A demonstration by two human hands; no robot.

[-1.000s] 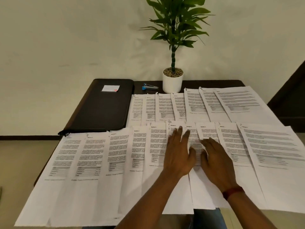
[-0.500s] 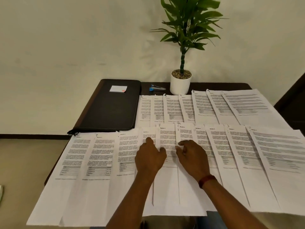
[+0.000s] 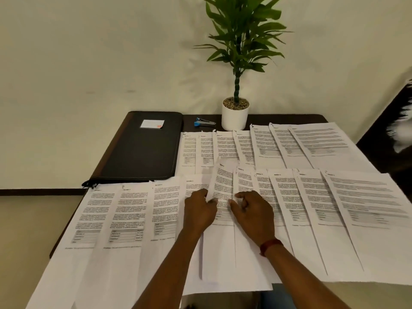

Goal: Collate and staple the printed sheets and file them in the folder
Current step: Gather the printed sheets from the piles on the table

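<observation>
Dark worktop (image 3: 289, 118) against a pale wall, nearly covered. Across it, two overlapping rows of printed sheets (image 3: 367, 219): far row shorter, starting right of centre; near row running the full width and hanging over the near edge. At far left, black folder (image 3: 142, 148), closed and flat, its near edge touching the near row's left end. At the far edge, right of the folder, potted plant (image 3: 235, 117) in a white pot. In the middle of the near row, left hand (image 3: 198, 212) and right hand (image 3: 254, 215) side by side, fingers curled, each pinching one side edge of a single lifted sheet (image 3: 223, 181), far end raised and tilted above the row. Between folder and pot, blue stapler (image 3: 204, 123) lying on bare worktop. On the folder's far end, small white card (image 3: 152, 124). On the right wrist, red band (image 3: 270, 245).
</observation>
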